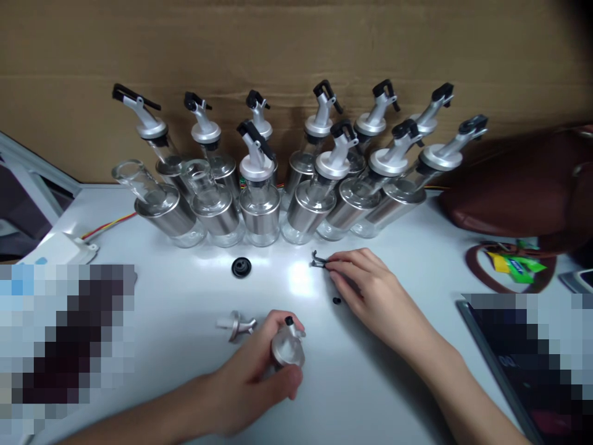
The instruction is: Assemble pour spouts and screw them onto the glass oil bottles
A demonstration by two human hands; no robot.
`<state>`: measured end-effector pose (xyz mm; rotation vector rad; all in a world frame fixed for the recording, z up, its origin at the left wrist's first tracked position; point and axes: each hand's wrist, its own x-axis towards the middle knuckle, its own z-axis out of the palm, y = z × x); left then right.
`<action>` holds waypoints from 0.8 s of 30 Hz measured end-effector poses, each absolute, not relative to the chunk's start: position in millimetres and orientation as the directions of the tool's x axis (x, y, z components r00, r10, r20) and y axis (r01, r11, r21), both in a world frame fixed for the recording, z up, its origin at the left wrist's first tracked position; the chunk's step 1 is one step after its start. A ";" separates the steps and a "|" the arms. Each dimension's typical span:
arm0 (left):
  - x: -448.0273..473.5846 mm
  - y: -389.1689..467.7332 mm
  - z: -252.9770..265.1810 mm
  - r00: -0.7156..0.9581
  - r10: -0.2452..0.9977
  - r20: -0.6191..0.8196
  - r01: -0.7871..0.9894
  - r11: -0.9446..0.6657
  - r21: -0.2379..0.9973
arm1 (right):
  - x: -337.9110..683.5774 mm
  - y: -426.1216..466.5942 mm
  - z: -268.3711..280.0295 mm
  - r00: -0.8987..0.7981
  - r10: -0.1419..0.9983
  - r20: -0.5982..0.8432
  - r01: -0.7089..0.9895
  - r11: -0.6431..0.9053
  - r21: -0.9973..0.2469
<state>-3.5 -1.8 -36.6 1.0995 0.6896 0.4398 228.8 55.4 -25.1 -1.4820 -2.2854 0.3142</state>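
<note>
My left hand (pixel 259 371) is closed around a silver pourer spout (pixel 288 349) with a black tip. My right hand (pixel 364 278) pinches a small black lever (pixel 319 259) just above or on the white table; I cannot tell whether it is lifted. Close below those fingers lies a tiny black cap (pixel 336 301). Left of my left hand, a second silver spout (pixel 236 326) lies on its side. Farther back rests a round black stopper (pixel 241 267).
Several glass bottles (pixel 260 216) with silver bands stand in two rows at the back, most topped with pourers. Two front-left bottles (pixel 160 207) have bare necks. A brown bag (pixel 514 179) and a dark tablet (pixel 504 364) are at right. Cardboard (pixel 278 43) forms the backdrop.
</note>
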 end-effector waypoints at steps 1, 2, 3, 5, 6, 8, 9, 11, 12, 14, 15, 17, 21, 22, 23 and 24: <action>-2.8 -3.0 -37.8 0.701 0.656 -0.281 -0.015 0.407 0.913 | 228.7 55.4 -24.4 -0.368 0.907 0.205 0.816 0.421 -0.396; -1.9 -3.9 -38.6 0.689 0.672 -0.270 -0.037 0.404 0.914 | 228.7 55.4 -23.8 -0.376 0.903 0.206 0.810 0.429 -0.400; -1.0 -4.5 -39.0 0.681 0.687 -0.255 -0.059 0.399 0.915 | 228.8 55.4 -23.3 -0.383 0.900 0.208 0.805 0.436 -0.403; 1.1 -4.8 -38.7 0.668 0.706 -0.233 -0.099 0.396 0.913 | 228.9 55.5 -22.4 -0.392 0.895 0.214 0.796 0.446 -0.409; 2.0 -4.5 -38.2 0.665 0.711 -0.228 -0.110 0.396 0.912 | 229.0 55.5 -22.1 -0.395 0.893 0.217 0.793 0.451 -0.411; 3.3 -3.5 -37.0 0.661 0.716 -0.223 -0.126 0.399 0.908 | 229.3 55.6 -21.5 -0.404 0.888 0.219 0.788 0.459 -0.410; 3.6 -3.0 -36.6 0.662 0.715 -0.225 -0.127 0.402 0.907 | 229.5 55.6 -21.3 -0.410 0.886 0.215 0.787 0.463 -0.408; 3.7 -2.6 -36.6 0.660 0.716 -0.226 -0.125 0.402 0.907 | 229.8 55.5 -21.4 -0.426 0.881 0.204 0.784 0.472 -0.403; 3.5 -2.8 -37.0 0.659 0.719 -0.221 -0.126 0.396 0.910 | 230.0 55.4 -21.7 -0.433 0.879 0.200 0.783 0.477 -0.400; 3.0 -3.8 -38.7 0.657 0.724 -0.211 -0.133 0.387 0.913 | 230.5 55.0 -23.1 -0.445 0.873 0.197 0.779 0.487 -0.396; 2.8 -4.4 -39.6 0.656 0.726 -0.205 -0.145 0.388 0.910 | 230.9 54.8 -24.1 -0.452 0.870 0.197 0.776 0.493 -0.394; 3.1 -5.1 -40.8 0.657 0.723 -0.213 -0.162 0.411 0.897 | 231.8 54.6 -26.4 -0.461 0.865 0.201 0.773 0.502 -0.389; 5.5 -3.2 -38.3 0.659 0.701 -0.271 -0.145 0.472 0.870 | 233.0 55.3 -29.6 -0.462 0.861 0.212 0.769 0.508 -0.388; 6.2 -2.4 -37.1 0.659 0.700 -0.276 -0.142 0.476 0.868 | 233.1 55.6 -29.7 -0.457 0.863 0.216 0.768 0.505 -0.393; 6.7 -1.5 -36.0 0.656 0.701 -0.280 -0.138 0.476 0.869 | 233.1 55.9 -29.6 -0.450 0.865 0.220 0.770 0.501 -0.396; 7.1 -0.8 -35.0 0.650 0.706 -0.281 -0.135 0.472 0.871 | 233.0 56.2 -29.2 -0.444 0.868 0.223 0.772 0.497 -0.397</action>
